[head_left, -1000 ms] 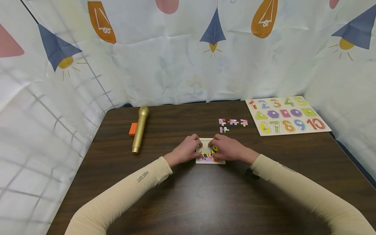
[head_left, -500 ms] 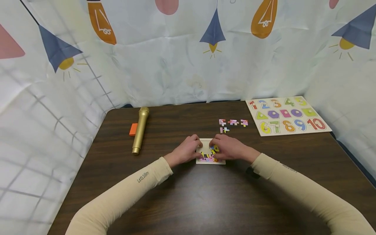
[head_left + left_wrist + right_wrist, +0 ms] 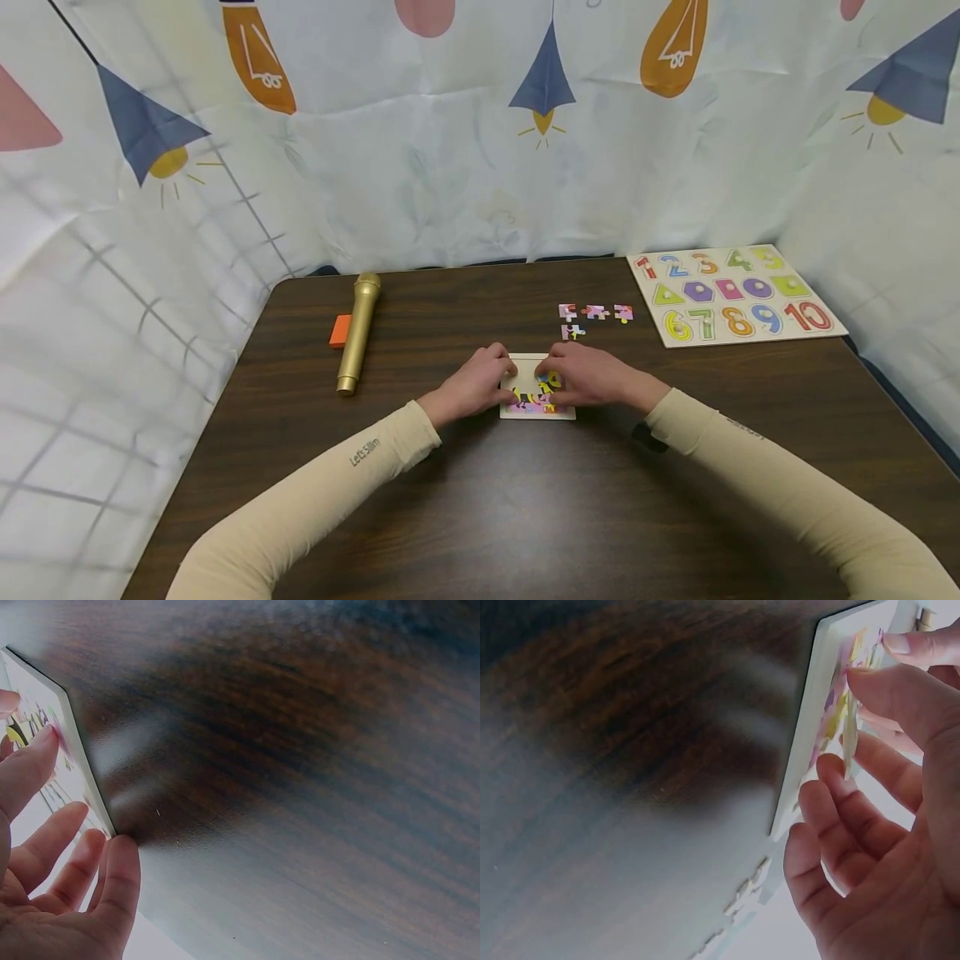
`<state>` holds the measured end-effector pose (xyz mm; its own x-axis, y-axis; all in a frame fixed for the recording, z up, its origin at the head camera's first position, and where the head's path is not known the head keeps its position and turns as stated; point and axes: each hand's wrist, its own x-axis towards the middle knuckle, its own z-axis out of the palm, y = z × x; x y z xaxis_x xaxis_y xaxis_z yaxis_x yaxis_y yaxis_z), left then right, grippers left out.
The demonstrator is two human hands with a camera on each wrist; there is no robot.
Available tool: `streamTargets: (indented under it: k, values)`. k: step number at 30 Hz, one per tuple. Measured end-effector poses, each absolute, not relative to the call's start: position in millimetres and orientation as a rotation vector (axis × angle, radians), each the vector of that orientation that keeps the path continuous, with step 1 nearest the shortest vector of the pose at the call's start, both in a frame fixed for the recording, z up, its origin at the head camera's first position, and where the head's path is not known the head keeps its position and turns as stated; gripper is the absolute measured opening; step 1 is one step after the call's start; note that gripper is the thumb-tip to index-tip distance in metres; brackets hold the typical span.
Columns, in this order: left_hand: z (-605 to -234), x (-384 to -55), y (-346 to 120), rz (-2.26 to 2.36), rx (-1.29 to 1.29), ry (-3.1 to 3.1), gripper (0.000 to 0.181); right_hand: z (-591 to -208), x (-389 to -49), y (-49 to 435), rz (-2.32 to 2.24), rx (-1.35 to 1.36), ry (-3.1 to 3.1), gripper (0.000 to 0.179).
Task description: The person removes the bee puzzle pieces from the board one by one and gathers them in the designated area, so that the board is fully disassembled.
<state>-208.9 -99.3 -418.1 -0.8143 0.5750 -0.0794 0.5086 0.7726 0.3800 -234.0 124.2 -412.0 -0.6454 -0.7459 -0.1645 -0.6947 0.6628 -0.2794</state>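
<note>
A small square jigsaw tray [image 3: 526,373] lies on the dark wooden table, with pink and yellow pieces along its near side. My left hand [image 3: 476,384] holds the tray's left side; in the left wrist view its thumb [image 3: 37,761] rests over the pieces and the other fingers curve at the edge. My right hand [image 3: 588,377] is over the right side. In the right wrist view it pinches a jigsaw piece [image 3: 850,742], tilted up from the tray. Part of the picture is hidden under the hands. Several loose jigsaw pieces [image 3: 596,312] lie beyond the tray.
A gold microphone [image 3: 359,333] lies at the left, beside an orange block [image 3: 340,331]. At the back right lies a number and shape board [image 3: 652,312]. A patterned white curtain [image 3: 450,167] hangs behind and around the table.
My right hand shifts slightly at the tray's right side, showing a little more of the yellow and blue picture. The left hand, tray and loose pieces stay in place.
</note>
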Motion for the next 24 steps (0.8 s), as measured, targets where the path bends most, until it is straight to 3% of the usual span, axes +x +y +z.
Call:
streamTargets:
  k: [6,13,24]
  values:
    - [-418,-208,-99,0.519,0.863,2.78,0.037,-416,-234,128,-0.392,-1.112,2.626,0.041]
    - [-419,-207,-100,0.533,0.865,2.78,0.037,-421,-247,148,-0.64,-0.859,2.737,0.041]
    - [-419,-207,-99,0.539,0.871,2.78,0.037,-432,-272,189,-0.604,-0.644,2.899,0.043]
